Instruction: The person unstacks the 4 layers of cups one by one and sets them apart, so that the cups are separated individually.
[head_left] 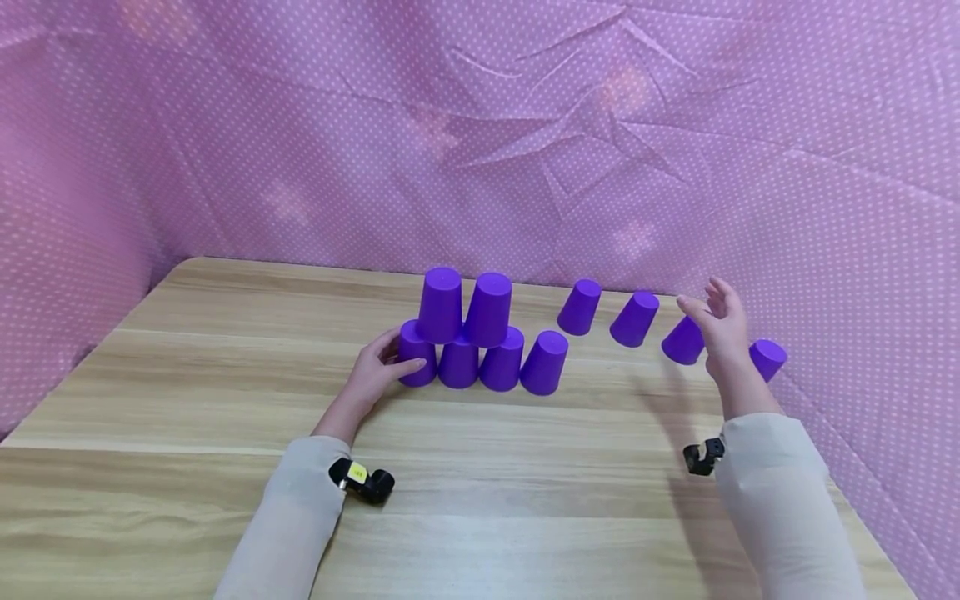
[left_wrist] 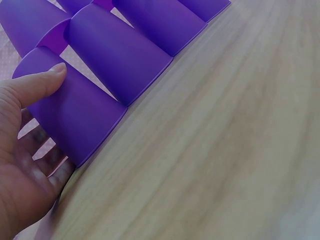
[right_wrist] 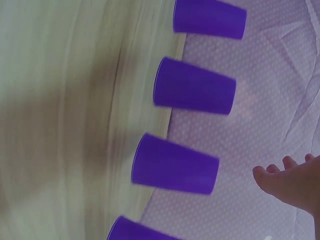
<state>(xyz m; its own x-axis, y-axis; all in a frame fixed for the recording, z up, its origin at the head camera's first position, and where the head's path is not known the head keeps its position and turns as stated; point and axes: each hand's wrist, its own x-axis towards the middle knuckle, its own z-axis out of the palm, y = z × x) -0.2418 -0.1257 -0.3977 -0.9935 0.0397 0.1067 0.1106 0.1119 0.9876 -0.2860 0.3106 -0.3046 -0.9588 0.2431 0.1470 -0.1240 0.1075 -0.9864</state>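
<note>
My left hand (head_left: 373, 372) grips the leftmost purple cup (left_wrist: 75, 110) of a row of several upside-down cups, thumb on its near side and fingers behind it. Two more upside-down cups form a second layer: one cup (head_left: 440, 305) at the left, and another cup (head_left: 489, 310) beside it. At the row's right end, a cup (head_left: 543, 362) has nothing on top. My right hand (head_left: 723, 329) is raised over the right side, fingers apart and holding nothing. In the head view it overlaps a purple cup (head_left: 681, 342); the right wrist view shows a gap between fingertips and cups.
Several single upside-down cups stand spaced along the table's back right, among them a cup (head_left: 580, 307), another cup (head_left: 634, 319) and a far-right cup (head_left: 768, 358). The wooden table (head_left: 480, 467) meets a pink dotted cloth (head_left: 337, 150) at the back and sides.
</note>
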